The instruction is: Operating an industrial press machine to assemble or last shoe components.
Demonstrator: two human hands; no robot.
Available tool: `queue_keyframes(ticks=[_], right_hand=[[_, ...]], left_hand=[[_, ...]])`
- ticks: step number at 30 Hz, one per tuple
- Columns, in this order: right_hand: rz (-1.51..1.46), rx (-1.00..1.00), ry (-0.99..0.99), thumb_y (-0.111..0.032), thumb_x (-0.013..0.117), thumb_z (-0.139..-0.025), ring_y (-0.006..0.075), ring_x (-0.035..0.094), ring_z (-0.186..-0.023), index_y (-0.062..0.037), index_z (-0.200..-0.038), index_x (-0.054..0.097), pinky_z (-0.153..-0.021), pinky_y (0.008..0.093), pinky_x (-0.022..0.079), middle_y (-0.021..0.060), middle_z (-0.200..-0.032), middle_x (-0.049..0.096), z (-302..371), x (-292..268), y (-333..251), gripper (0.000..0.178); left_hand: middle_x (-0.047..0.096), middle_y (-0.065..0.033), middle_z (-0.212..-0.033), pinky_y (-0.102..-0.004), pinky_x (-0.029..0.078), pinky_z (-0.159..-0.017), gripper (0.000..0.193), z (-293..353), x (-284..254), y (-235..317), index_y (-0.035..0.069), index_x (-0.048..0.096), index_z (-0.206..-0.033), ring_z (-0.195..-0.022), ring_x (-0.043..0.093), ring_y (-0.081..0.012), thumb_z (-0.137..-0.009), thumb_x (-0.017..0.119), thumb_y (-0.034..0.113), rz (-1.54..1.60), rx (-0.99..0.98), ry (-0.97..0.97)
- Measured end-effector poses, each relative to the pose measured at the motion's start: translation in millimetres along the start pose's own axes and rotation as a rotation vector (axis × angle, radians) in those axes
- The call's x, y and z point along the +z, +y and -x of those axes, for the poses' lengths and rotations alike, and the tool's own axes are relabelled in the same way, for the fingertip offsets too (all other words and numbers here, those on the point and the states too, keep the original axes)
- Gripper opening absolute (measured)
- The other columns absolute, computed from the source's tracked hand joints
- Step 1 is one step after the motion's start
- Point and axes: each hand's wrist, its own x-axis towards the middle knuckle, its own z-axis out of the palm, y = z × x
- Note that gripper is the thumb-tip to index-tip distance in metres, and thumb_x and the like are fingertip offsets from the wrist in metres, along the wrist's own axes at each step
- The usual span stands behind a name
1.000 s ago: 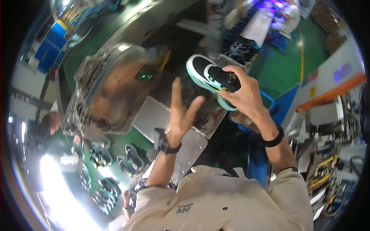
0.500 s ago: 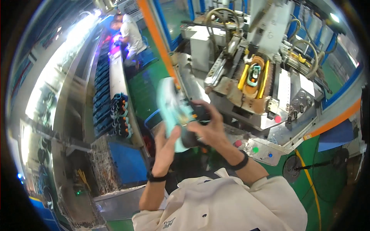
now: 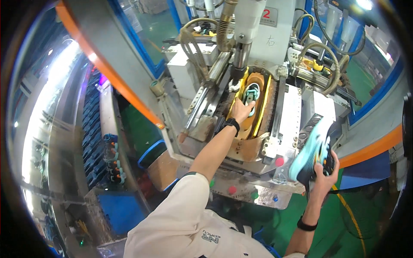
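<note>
My right hand (image 3: 329,174) grips a light teal shoe (image 3: 310,150) with a dark sole, held up to the right of the press. My left hand (image 3: 241,109) reaches into the press and closes on the near left part of a second teal and black shoe (image 3: 254,91). That shoe lies in a brown, shoe-shaped mould (image 3: 257,77) between two yellow strips. The thumb lies across the shoe's upper; the other fingers are partly hidden at its left side.
A metal cylinder (image 3: 241,56) hangs just beyond my left hand. Coloured buttons line the control panel (image 3: 266,195) at the press's front. An orange-edged frame (image 3: 107,64) stands left, beside a conveyor (image 3: 107,116) with dark shoes. A stool (image 3: 163,170) stands between.
My view has swung right toward the press. My left hand has let go of the teal shoe and moved into the mould; my right hand has carried that shoe right.
</note>
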Motion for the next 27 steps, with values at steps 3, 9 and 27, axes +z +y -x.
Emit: queue_keyframes(ticks=[3,9,27], right_hand=[[0.121,0.006,0.1,0.0,0.062,-0.072,0.0162,0.058,-0.098,0.0014,-0.127,0.054,-0.091,0.0292,0.046,0.0098,-0.115,0.059,-2.7,-22.6,17.2,0.056],[0.27,-0.109,0.072,-0.005,0.066,-0.073,0.0187,0.057,-0.103,0.0025,-0.125,0.056,-0.096,0.0313,0.043,0.0104,-0.116,0.059,-51.1,-0.3,35.1,0.053],[1.014,-0.287,-0.236,-0.019,0.063,-0.079,0.0441,0.068,-0.087,0.0019,-0.114,0.046,-0.076,0.05,0.056,0.0275,-0.094,0.068,-124.5,386.8,194.0,0.044]], left_hand=[[0.045,-0.0334,-0.138,-0.0497,0.046,-0.098,0.102,-27.2,47.1,-0.1,-0.011,0.021,-0.145,-0.118,0.054,-0.0463,-0.075,0.078,0.036,-0.228,-0.031,-0.016],[0.067,-0.0254,-0.102,-0.0476,0.052,-0.086,0.039,-40.3,32.9,3.9,-0.007,0.061,-0.101,-0.1,0.065,-0.0394,-0.072,0.074,0.015,-0.076,-0.098,0.022],[0.066,-0.007,-0.108,-0.0266,0.05,-0.085,0.048,337.0,-345.6,-52.0,-0.006,0.057,-0.122,-0.094,0.064,-0.0149,-0.078,0.073,0.006,0.879,-0.532,0.231]])
